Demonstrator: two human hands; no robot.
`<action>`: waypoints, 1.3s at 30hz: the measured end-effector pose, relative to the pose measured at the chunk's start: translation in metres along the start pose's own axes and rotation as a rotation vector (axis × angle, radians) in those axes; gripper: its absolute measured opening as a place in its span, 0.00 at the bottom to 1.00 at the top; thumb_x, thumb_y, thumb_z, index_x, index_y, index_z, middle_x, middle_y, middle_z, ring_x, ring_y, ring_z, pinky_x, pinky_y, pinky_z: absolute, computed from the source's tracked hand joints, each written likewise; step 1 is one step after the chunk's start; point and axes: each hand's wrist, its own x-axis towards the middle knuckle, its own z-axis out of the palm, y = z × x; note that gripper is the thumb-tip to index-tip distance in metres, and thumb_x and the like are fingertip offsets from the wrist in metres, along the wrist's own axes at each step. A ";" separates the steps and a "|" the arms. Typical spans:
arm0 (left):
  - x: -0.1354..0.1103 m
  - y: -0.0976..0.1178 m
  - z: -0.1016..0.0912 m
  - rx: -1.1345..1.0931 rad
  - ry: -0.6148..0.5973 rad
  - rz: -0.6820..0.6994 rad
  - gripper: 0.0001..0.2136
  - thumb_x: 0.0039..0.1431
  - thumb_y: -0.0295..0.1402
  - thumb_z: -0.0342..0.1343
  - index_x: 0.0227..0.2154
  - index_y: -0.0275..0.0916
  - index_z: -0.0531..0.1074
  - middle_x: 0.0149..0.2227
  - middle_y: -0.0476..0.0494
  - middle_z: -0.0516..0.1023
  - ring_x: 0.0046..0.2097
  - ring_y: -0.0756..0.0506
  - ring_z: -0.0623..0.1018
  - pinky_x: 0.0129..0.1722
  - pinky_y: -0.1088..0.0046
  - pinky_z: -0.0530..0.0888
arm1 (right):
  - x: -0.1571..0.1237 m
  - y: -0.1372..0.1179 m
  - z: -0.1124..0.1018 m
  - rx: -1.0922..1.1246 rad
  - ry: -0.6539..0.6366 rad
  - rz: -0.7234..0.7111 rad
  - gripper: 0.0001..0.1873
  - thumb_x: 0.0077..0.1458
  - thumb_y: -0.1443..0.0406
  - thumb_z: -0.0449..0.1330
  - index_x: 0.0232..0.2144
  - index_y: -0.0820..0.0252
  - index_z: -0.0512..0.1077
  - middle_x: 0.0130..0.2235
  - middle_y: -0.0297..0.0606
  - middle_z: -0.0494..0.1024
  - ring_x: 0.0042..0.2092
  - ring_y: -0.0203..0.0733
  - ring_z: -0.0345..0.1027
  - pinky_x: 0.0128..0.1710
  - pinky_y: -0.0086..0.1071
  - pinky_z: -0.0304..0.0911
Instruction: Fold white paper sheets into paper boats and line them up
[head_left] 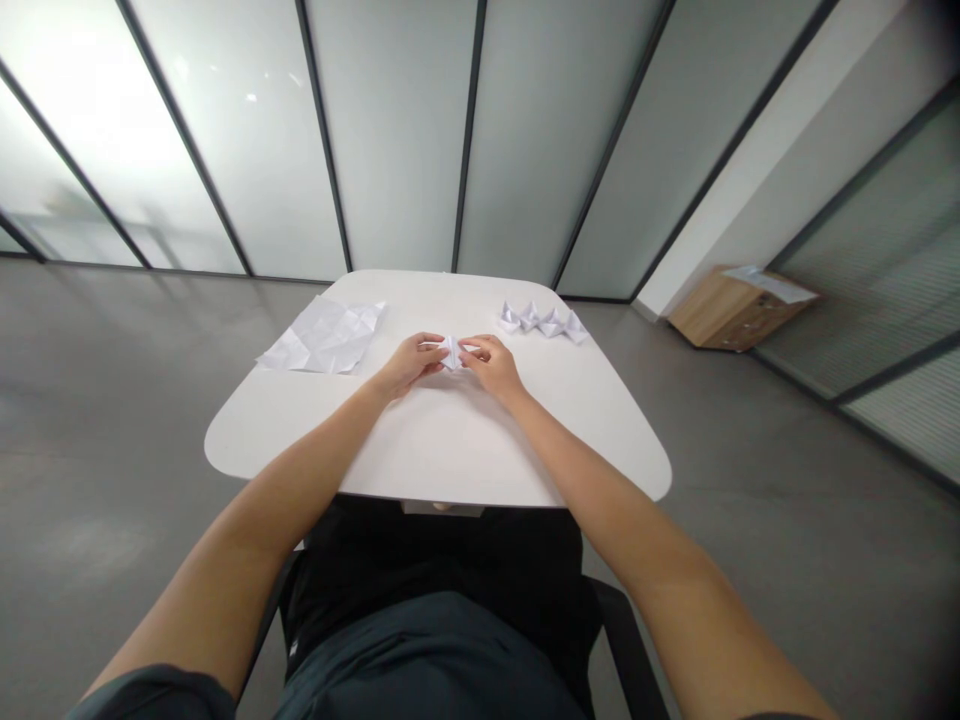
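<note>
Head view: the left hand (409,362) and the right hand (491,365) met near the middle of the bench (450,440), both grips closed on a small folded white paper piece (450,352) pinched between them (its lower folds were hidden by the fingers, so the exact contact points could not be confirmed). Correct handling at this stage called for even pressure from both sides, with the layers kept aligned and each crease pressed sharply before the hold was relaxed. A creased white paper sheet (324,335) lay to the left, well apart from the left hand, with one corner near the bench's left edge. A row of folded paper units (541,322) stood to the right, beyond the right hand and near the far edge, and limited outward travel on that side. A wide stretch of bench lay between the hands and the near edge, which offered the most working room. Beyond the rounded edges, the bench dropped away to the grey floor (112,450).
</note>
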 end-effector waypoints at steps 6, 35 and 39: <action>0.003 -0.006 -0.002 0.002 -0.048 0.070 0.23 0.52 0.35 0.75 0.49 0.37 0.73 0.40 0.46 0.82 0.39 0.51 0.82 0.40 0.77 0.77 | -0.002 -0.003 0.000 0.329 -0.077 0.248 0.30 0.53 0.54 0.72 0.55 0.57 0.75 0.35 0.35 0.82 0.35 0.43 0.80 0.43 0.43 0.80; 0.006 -0.015 0.002 0.430 -0.081 0.286 0.30 0.50 0.35 0.71 0.56 0.39 0.72 0.30 0.49 0.81 0.29 0.49 0.79 0.33 0.75 0.75 | -0.002 0.002 0.004 0.195 -0.063 0.180 0.20 0.52 0.50 0.70 0.39 0.57 0.76 0.34 0.36 0.83 0.32 0.42 0.79 0.35 0.38 0.78; 0.002 -0.013 0.000 0.542 -0.105 0.252 0.30 0.48 0.35 0.72 0.55 0.40 0.72 0.26 0.52 0.79 0.28 0.48 0.79 0.30 0.76 0.72 | -0.001 0.002 0.003 0.078 -0.044 0.093 0.17 0.56 0.51 0.65 0.40 0.57 0.79 0.40 0.40 0.84 0.37 0.45 0.78 0.37 0.39 0.77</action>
